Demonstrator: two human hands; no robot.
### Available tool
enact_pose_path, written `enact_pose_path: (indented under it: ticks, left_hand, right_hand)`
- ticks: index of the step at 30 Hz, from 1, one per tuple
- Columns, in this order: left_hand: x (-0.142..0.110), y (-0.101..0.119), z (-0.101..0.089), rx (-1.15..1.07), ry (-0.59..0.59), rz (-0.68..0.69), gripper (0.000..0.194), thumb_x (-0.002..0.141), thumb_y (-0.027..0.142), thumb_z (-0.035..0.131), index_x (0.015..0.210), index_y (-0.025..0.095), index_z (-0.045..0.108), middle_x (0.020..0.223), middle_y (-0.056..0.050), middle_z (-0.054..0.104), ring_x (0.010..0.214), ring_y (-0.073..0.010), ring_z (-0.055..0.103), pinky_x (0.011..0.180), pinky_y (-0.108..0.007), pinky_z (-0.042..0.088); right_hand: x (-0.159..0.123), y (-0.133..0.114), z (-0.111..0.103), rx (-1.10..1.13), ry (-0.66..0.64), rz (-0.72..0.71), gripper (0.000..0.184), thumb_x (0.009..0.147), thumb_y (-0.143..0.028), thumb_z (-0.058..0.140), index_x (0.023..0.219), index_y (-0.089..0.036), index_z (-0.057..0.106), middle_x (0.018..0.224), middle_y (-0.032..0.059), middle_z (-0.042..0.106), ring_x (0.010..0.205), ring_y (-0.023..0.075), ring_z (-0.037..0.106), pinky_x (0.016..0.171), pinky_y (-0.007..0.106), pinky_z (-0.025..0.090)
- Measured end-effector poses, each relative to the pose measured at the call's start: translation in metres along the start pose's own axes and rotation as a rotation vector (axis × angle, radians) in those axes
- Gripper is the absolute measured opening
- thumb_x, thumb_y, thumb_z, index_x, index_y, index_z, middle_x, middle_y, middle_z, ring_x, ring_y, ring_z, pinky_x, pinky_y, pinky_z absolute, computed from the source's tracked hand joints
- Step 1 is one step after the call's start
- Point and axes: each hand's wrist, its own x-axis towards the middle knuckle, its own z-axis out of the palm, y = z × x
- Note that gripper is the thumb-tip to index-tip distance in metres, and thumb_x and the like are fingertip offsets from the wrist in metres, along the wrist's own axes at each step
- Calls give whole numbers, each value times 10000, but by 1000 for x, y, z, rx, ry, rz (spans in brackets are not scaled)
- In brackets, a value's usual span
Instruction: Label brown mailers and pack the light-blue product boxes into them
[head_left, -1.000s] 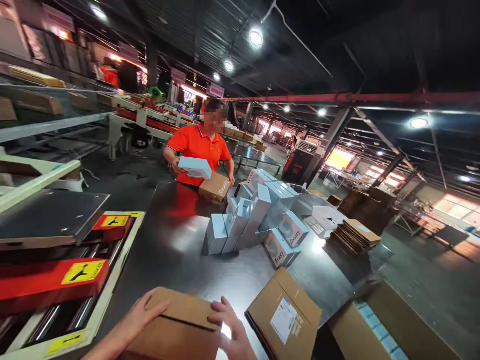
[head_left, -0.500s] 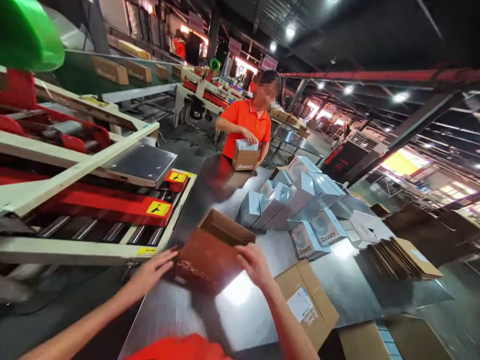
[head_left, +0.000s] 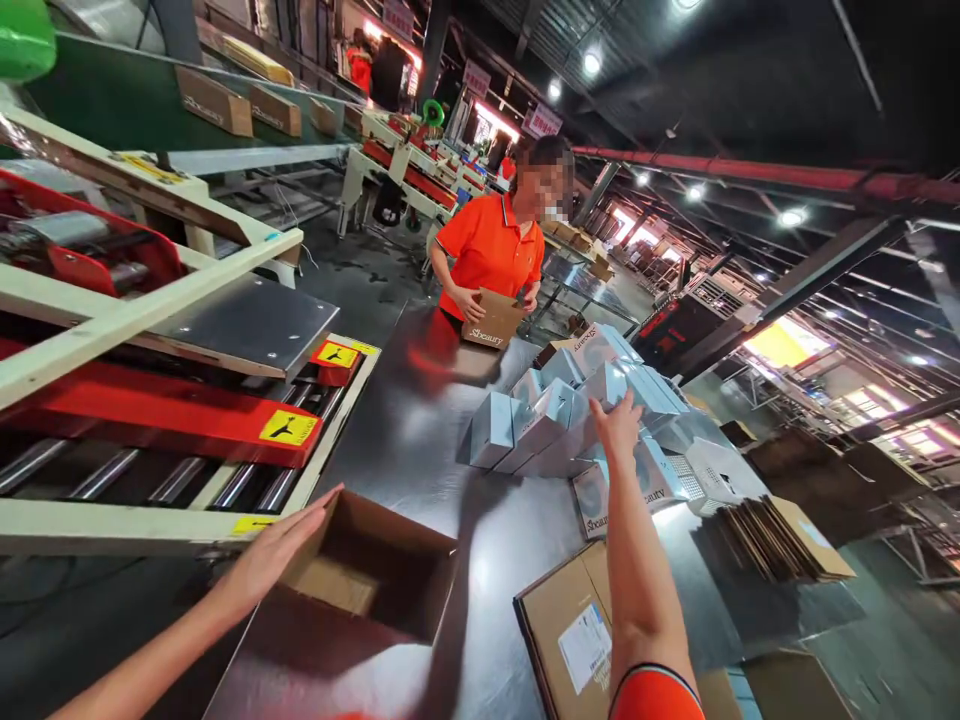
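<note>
An open brown carton (head_left: 375, 570) stands upright on the metal table (head_left: 420, 440) in front of me, with nothing inside it. My left hand (head_left: 277, 545) lies flat against its left flap, fingers stretched out. My right hand (head_left: 616, 425) reaches far forward onto the heap of light-blue product boxes (head_left: 570, 400) in the middle of the table. Its fingers rest on top of one box; I see no grip closed round it.
A person in an orange shirt (head_left: 491, 250) at the table's far end holds a brown carton (head_left: 491, 320). A roller conveyor with red guards (head_left: 165, 415) runs along the left. Flat cartons (head_left: 574, 625) lie near right; a stack of folded cardboard (head_left: 787, 535) sits further right.
The carton I held tilted in both hands now stands open side up. My right hand has left it and stretched forward to the blue boxes. The left hand stays on the carton.
</note>
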Motion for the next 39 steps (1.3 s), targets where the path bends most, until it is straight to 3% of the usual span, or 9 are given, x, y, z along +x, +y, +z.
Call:
enact_pose_path:
  ticks: [3, 7, 15, 18, 21, 25, 28, 34, 39]
  left_hand:
    - [4, 11, 12, 9, -3, 6, 892, 683, 855, 531, 1232, 173, 701, 1416, -103, 573, 1385, -324, 463, 1195, -475, 296]
    - [6, 23, 31, -7, -18, 29, 850, 707, 837, 511, 1195, 171, 713, 1377, -118, 614, 1338, -332, 525, 1154, -484, 382]
    - [14, 20, 45, 118, -17, 159, 568, 909, 610, 405, 1138, 188, 710, 1258, -109, 704, 1185, -273, 637, 1018, -430, 506]
    - [7, 24, 48, 229, 103, 193, 471, 910, 491, 461, 1164, 151, 666, 1230, -158, 689, 1084, -265, 651, 933, -435, 522]
    - [-12, 26, 54, 331, 183, 240, 315, 911, 430, 509, 919, 166, 682, 966, -127, 700, 895, -238, 628, 879, -421, 493]
    - [-51, 22, 64, 635, -125, 507, 375, 966, 408, 481, 738, 194, 688, 770, -57, 693, 866, -213, 618, 852, -357, 474]
    - [-66, 22, 65, 764, -241, 623, 320, 927, 468, 559, 965, 215, 751, 987, -82, 743, 1065, -267, 608, 983, -415, 443]
    - [-21, 20, 61, 860, -123, 513, 837, 784, 684, 651, 1483, 263, 465, 1592, -138, 359, 1497, -422, 187, 1189, -651, 31]
    - [7, -5, 65, 860, -229, 334, 903, 806, 675, 638, 1545, 245, 348, 1648, -156, 226, 1517, -418, 122, 1179, -658, 10]
  right_hand:
    - [-2, 0, -6, 12, 6, -25, 727, 761, -422, 682, 1375, -77, 500, 1357, 280, 479, 1252, 388, 504, 1011, 552, 426]
    - [-98, 10, -13, 384, -123, -282, 715, 785, -460, 675, 1417, -198, 467, 1397, 153, 514, 1221, 290, 549, 992, 454, 489]
    - [-269, 53, -13, 375, -806, -640, 577, 901, -356, 641, 1449, -308, 466, 1559, 106, 375, 1419, 285, 416, 1102, 449, 453]
    - [-278, 78, 3, 303, -882, -570, 614, 945, -392, 582, 1517, -336, 364, 1643, 73, 227, 1504, 290, 256, 1177, 512, 349]
    - [-278, 96, 29, 392, -879, -432, 800, 922, -458, 607, 1580, -325, 172, 1660, 114, 158, 1487, 299, 299, 1088, 500, 459]
    - [-285, 93, 75, 372, -772, -426, 1008, 821, -528, 715, 1587, -227, 132, 1616, 203, 244, 1456, 323, 350, 1087, 535, 447]
    - [-289, 87, 96, 289, -724, -594, 810, 856, -524, 678, 1517, -185, 354, 1561, 203, 367, 1467, 321, 328, 1158, 570, 342]
    - [-278, 97, 70, 331, -1075, -506, 547, 1029, -510, 302, 1496, -260, 438, 1635, 75, 266, 1518, 241, 219, 1215, 526, 252]
    - [-294, 83, 45, 357, -1081, -268, 549, 1028, -536, 270, 1492, -299, 446, 1644, 55, 247, 1529, 250, 178, 1211, 522, 261]
